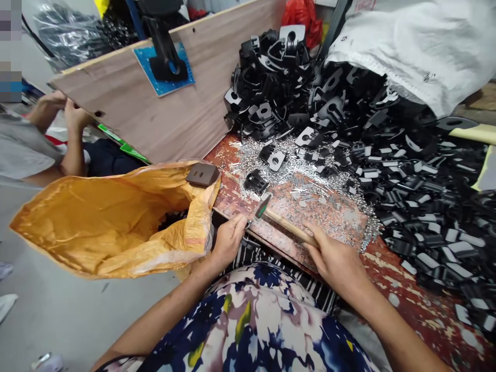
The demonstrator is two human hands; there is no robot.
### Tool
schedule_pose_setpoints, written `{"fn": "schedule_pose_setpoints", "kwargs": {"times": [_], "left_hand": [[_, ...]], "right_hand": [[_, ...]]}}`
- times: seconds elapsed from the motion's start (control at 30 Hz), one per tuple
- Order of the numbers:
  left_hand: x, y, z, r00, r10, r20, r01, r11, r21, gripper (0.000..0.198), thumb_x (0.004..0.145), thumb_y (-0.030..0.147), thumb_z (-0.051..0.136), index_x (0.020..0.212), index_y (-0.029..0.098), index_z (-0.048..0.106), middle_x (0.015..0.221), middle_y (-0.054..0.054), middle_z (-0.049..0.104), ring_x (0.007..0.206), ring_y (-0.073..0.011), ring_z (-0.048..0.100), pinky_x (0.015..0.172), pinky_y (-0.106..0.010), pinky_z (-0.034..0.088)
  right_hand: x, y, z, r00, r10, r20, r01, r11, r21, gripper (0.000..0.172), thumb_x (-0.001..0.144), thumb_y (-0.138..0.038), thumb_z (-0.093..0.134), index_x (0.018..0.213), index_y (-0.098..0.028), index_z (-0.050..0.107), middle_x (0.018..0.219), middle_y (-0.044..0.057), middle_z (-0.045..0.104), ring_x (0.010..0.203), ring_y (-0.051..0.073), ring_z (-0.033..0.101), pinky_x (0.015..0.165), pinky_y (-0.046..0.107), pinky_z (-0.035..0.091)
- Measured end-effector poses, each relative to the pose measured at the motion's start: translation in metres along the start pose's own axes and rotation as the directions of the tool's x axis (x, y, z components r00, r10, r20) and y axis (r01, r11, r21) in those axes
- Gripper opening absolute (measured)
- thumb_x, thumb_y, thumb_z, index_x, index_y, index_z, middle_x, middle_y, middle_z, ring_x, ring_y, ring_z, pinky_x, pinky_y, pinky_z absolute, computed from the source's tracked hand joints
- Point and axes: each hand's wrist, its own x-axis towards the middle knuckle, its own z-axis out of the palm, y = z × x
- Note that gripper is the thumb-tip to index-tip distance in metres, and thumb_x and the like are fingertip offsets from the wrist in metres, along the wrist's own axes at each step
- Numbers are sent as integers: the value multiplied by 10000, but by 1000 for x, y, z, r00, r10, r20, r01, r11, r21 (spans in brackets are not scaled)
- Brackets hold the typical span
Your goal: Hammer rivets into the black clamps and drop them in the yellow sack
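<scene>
My right hand [335, 253] is wrapped round the wooden handle of a hammer [289, 225]. The hammer's head, greenish on its side, lies over the near edge of a speckled stone slab [341, 217]. My left hand [231, 236] is closed in a pinch at the table edge, just left of the hammer head; a small dark bit shows at its fingertips, too small to name. Beyond the hammer, many loose metal pins [310, 188] are spread over the slab. A black plastic clip part [256, 181] lies among them.
A yellow woven sack [96, 222] gapes at the left, with a brown block [202, 174] on its rim. A wooden board [186, 103] stands behind it. Black plastic parts [418, 206] heap up at the right, below a white sack [418, 41]. Another person's hand [77, 113] is beside the board.
</scene>
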Motion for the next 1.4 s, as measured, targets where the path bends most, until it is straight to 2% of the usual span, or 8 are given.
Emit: {"fn": "schedule_pose_setpoints", "kwargs": {"times": [0.17,0.5,0.73,0.9,1.0,1.13,1.3,1.4], "left_hand": [[1,0,-1,999,-3,-50,4,1000,22,404,1014,460,365,697,228,457,638,36,452,620,-154,454,637,-285,338],[2,-5,-2,998,5,-58,-3,1000,28,399,1017,461,358,702,232,447,641,31,475,620,-158,469,630,-287,347],[4,8,-8,999,27,16,-27,999,25,403,1020,462,388,703,229,477,626,34,482,613,-163,487,643,-284,364],[-6,39,-73,983,93,-156,-53,969,242,324,995,469,468,1031,228,682,914,-24,712,815,-217,642,759,-295,435],[-17,51,-139,847,231,-478,132,781,610,364,953,518,500,1006,221,703,893,-50,709,816,-258,636,771,-343,455],[-21,51,-188,738,439,-513,203,580,789,392,901,560,519,853,217,704,865,-94,677,977,-354,624,934,-510,471],[-13,35,-135,921,300,-249,-162,875,457,239,896,509,600,889,295,707,933,-28,728,917,-299,675,886,-425,509],[-8,27,-85,981,195,9,-194,967,167,247,847,526,680,881,291,747,924,-33,747,909,-298,688,862,-400,516]], "right_hand": [[-4,-15,-11,947,-111,-303,138,988,70,652,989,-129,532,1593,-320,376,854,24,683,625,145,603,583,277,450],[-12,-19,8,958,-109,-266,132,989,71,620,1012,-150,542,1595,-272,373,822,13,639,619,128,578,599,260,456],[-7,-13,24,998,-42,42,34,982,185,483,1047,-230,428,1529,-257,458,975,59,708,764,183,674,647,307,544],[5,6,24,999,8,-34,-6,998,55,373,1030,-235,457,1363,-171,611,987,113,687,885,255,642,744,399,559],[27,7,9,999,-31,-43,30,999,-34,299,1028,-285,505,1253,-175,670,1134,147,665,1007,293,601,839,458,531],[82,-18,-5,996,-74,-52,76,997,33,282,1051,-325,486,1190,-175,681,1097,113,664,970,249,586,845,405,499],[164,-53,16,984,-171,-41,172,985,27,487,952,-366,654,1372,-133,572,1184,155,627,1069,295,541,851,404,477],[190,-51,25,979,-204,-2,204,979,14,393,970,-197,552,1358,-140,586,1153,136,632,1058,268,543,856,385,470]]}}
